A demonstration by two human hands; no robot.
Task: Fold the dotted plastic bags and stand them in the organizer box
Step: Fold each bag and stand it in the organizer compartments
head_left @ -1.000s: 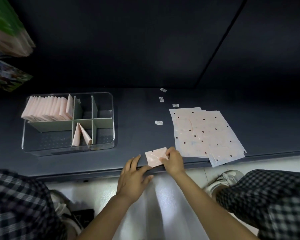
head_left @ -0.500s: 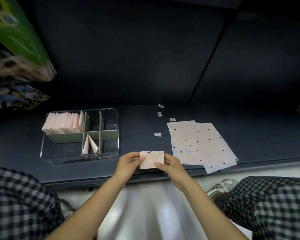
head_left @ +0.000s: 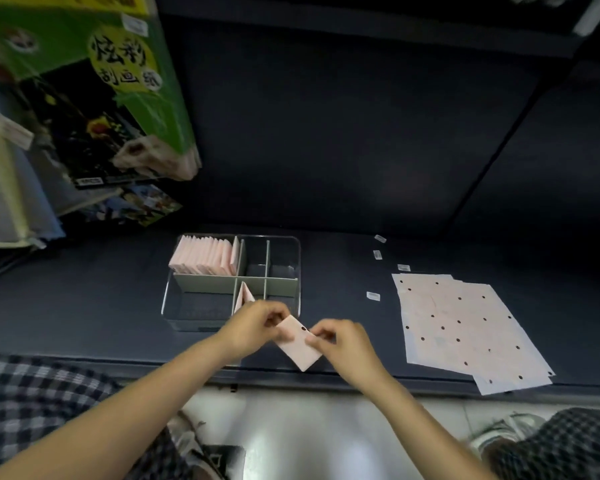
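A folded pink bag (head_left: 300,344) is hanging tilted between both hands, the clear organizer box (head_left: 293,271) sitting just beyond them, flat dotted bags (head_left: 461,327) lying right.

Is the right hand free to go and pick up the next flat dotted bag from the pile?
Probably not yet. The right hand pinches the folded bag together with the left hand. The path to the pile of flat bags looks unobstructed, though.

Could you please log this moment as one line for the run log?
phase: folding | both hands pinch folded bag | organizer box: partly filled | flat bags: waiting
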